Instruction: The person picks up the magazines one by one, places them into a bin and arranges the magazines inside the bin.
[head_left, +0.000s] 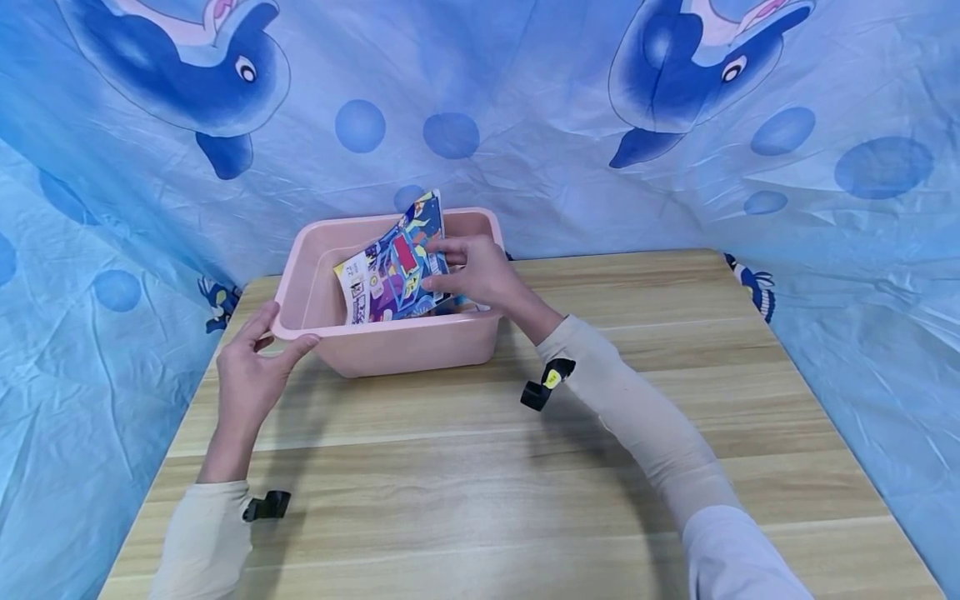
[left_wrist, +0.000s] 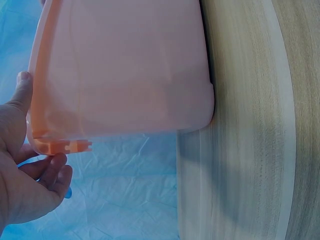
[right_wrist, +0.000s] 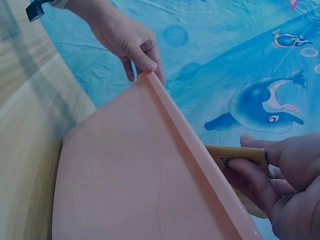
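Packet [head_left: 393,271], flat and brightly printed in blue, purple, red and yellow with a white edge, stood tilted inside pink tub [head_left: 390,346] at upper centre of the head view. Was pinched at its right side by right hand [head_left: 476,271], fingers curled over the front. Left hand [head_left: 251,371] lay open against the tub's near left corner, thumb on the rim. Tub rested on wooden table [head_left: 525,467].

Light: bright, even | shadows: soft | focus: sharp | edges: wide-angle bend
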